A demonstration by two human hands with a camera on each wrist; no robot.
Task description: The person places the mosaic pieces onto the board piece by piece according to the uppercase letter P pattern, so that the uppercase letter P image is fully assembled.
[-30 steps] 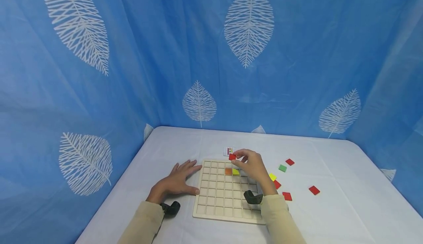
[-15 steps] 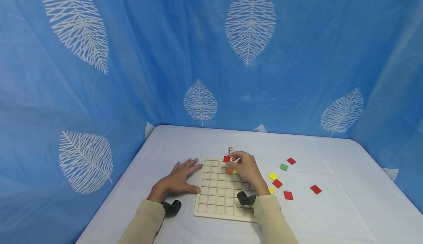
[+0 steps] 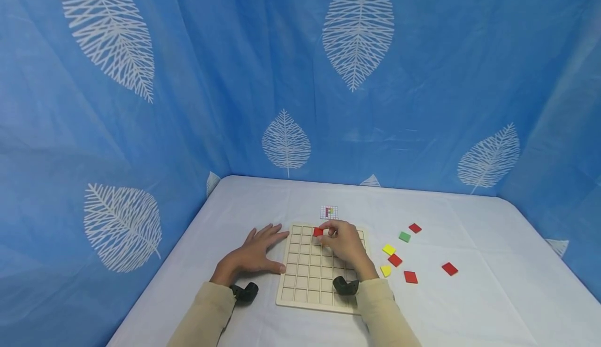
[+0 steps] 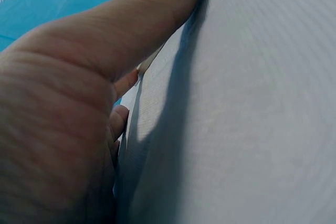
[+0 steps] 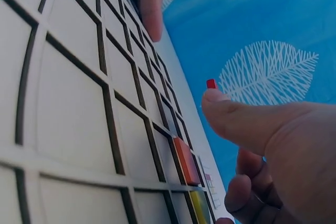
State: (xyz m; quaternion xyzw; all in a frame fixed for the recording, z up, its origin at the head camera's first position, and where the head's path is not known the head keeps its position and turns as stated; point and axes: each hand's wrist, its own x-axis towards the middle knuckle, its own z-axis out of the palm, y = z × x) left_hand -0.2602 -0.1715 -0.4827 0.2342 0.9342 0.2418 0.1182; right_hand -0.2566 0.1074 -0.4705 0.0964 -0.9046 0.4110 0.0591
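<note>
A pale wooden grid board (image 3: 302, 271) lies on the white table. My right hand (image 3: 345, 241) pinches a red square tile (image 3: 318, 231) between thumb and fingers, over the board's far rows. In the right wrist view only a red edge of that tile (image 5: 211, 84) shows past the thumb. An orange tile (image 5: 187, 161) and a yellow tile (image 5: 200, 206) sit in neighbouring cells there; my right hand mostly hides them in the head view. My left hand (image 3: 256, 252) rests with fingers spread at the board's left edge, its thumb touching the rim.
Right of the board lie loose tiles: several red ones, such as a red tile (image 3: 410, 277), a green tile (image 3: 405, 237), a yellow square (image 3: 388, 249) and a rounded yellow piece (image 3: 385, 270). A small printed grid card (image 3: 329, 212) lies beyond the board. Blue curtains (image 3: 413, 102) surround the table.
My right hand has moved left and a little toward me with the red tile, from the board's far edge to over its far rows. The left hand has stayed in place.
</note>
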